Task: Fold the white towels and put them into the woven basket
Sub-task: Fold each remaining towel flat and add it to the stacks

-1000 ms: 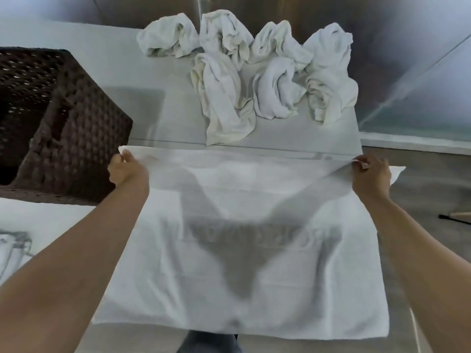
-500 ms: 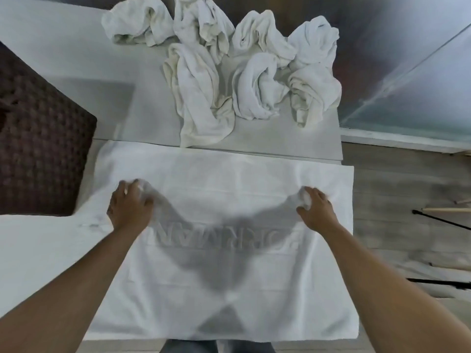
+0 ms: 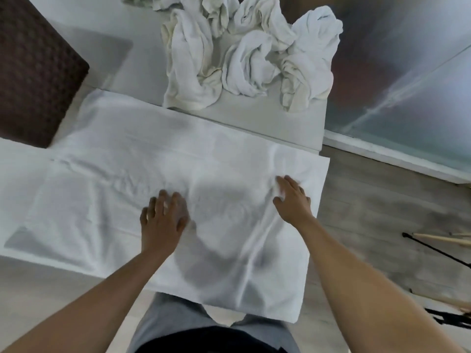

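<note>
A large white towel [image 3: 122, 189] lies spread flat over the white table, its near edge hanging off in front of me. My left hand [image 3: 163, 215] presses on the towel's middle with fingers spread. Toward the towel's right side my right hand [image 3: 293, 200] rests on the cloth; its fingers lie flat, with a small ridge of cloth bunched at the fingertips. A heap of crumpled white towels [image 3: 244, 59] lies at the back of the table. The dark brown woven basket [image 3: 33, 72] stands at the left; its inside is out of view.
The white table [image 3: 119, 57] ends at its right edge just past the towel, with wooden floor [image 3: 382, 220] beyond. Thin black and wooden stand legs [image 3: 438, 248] lie on the floor at the right. A shiny metallic wall panel [image 3: 407, 72] rises behind.
Both hands let go of the towel's far corners and slid inward over the cloth, the left one far to the right. The towel now lies flat; the view tilted and shifted.
</note>
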A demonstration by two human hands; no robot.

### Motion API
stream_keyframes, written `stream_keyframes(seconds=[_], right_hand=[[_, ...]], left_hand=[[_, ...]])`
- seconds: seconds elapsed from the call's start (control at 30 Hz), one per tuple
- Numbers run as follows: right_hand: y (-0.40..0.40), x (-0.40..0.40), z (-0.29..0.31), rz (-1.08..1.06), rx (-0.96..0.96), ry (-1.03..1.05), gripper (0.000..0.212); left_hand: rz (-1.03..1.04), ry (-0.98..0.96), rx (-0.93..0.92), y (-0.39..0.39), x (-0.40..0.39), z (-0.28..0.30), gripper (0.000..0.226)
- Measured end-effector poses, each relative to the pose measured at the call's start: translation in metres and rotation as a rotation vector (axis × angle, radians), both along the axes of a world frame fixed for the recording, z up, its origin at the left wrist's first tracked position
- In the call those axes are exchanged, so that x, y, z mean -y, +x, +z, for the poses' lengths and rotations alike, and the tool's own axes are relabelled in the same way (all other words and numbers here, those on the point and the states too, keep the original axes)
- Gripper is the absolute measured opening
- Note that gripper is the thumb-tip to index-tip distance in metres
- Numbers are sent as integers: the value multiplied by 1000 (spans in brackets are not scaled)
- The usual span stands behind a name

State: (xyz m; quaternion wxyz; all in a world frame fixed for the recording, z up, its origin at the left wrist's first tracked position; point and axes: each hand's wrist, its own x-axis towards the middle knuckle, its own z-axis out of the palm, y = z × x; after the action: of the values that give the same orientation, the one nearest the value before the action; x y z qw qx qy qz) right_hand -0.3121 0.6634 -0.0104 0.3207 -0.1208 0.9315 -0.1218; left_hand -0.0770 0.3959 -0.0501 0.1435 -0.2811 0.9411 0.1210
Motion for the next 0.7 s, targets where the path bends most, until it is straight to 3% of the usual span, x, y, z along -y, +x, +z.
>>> stream_keyframes(seconds=[0.17,0.33,0.4,0.53,0.7], right_hand=[[5,-51,-5,141,-72,-45,60],[10,-103,-10,212,-99,4,65],[8,-116,-12,108,-64,-53,65],[-5,-131,-14,-183,155,-314,61],[-33,-126,-11,-446,225,-513,54]], left_hand=[[17,18,-27,17,-99,7,86],[-117,8,-145,44,-219,7,77],[-146,30,-150,50,-259,6,87],[-270,61,-112,60,-320,8,77],[-259,74,43,63,-355,10,105]])
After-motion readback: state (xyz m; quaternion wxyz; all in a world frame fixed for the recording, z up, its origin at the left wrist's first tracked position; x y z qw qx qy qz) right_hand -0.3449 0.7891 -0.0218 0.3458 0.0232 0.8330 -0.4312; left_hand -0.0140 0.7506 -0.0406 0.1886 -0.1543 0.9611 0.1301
